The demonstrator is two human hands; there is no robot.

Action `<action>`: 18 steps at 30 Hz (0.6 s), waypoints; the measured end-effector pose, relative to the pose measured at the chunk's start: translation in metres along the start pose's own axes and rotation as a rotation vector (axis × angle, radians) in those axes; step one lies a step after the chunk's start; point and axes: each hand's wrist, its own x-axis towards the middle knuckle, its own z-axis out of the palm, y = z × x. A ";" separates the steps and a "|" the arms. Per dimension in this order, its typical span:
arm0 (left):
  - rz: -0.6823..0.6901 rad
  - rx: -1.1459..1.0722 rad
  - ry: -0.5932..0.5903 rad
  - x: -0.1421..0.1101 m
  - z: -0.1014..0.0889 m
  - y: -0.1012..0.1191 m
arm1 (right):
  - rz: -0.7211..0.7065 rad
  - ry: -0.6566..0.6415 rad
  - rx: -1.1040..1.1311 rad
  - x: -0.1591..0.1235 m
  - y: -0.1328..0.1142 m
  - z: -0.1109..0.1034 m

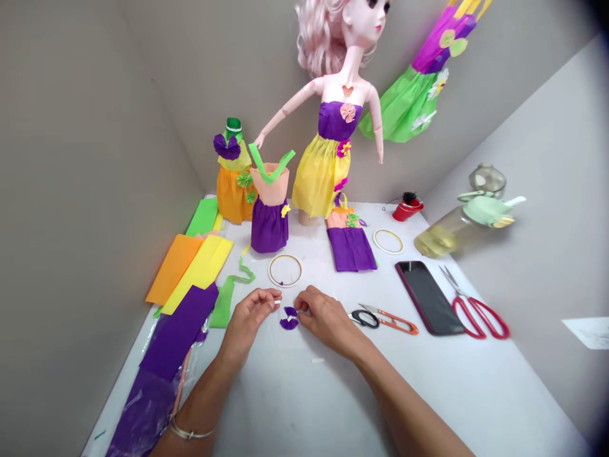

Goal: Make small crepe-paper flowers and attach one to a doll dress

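A small purple paper bow (288, 323) lies on the white table, with a strip of white at its middle. My left hand (251, 320) is closed just left of it, pinching a tiny white strip (277, 302) between thumb and fingertips. From the other side, my right hand (325, 317) bends its fingers together at the bow's right edge and appears to pinch it; the fingertips are partly hidden. Another white strip (317, 361) rests on the table below my right hand. Beyond both hands lies a roll of tape (285, 271) with a purple scrap inside.
Orange snips (392, 320), a phone (428, 298) and red-handled scissors (480, 315) lie to the right. Coloured sheets (181, 330) line the left edge. A doll (349, 82), small paper dresses (269, 216), a second tape roll (387, 241) and a bottle (442, 231) are at the back.
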 end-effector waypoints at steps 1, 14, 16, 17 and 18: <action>-0.004 -0.012 -0.001 0.000 0.000 0.000 | 0.008 0.005 0.003 0.000 -0.001 0.000; -0.029 -0.035 0.003 -0.003 0.000 0.001 | -0.016 0.079 0.151 -0.006 -0.012 -0.001; -0.033 -0.027 -0.020 -0.003 0.000 0.002 | -0.031 0.120 0.242 -0.010 -0.013 -0.004; -0.036 -0.021 -0.033 -0.004 0.000 0.002 | -0.029 0.141 0.287 -0.011 -0.013 -0.005; -0.041 -0.015 -0.042 -0.005 0.000 0.002 | -0.021 0.157 0.321 -0.013 -0.012 -0.006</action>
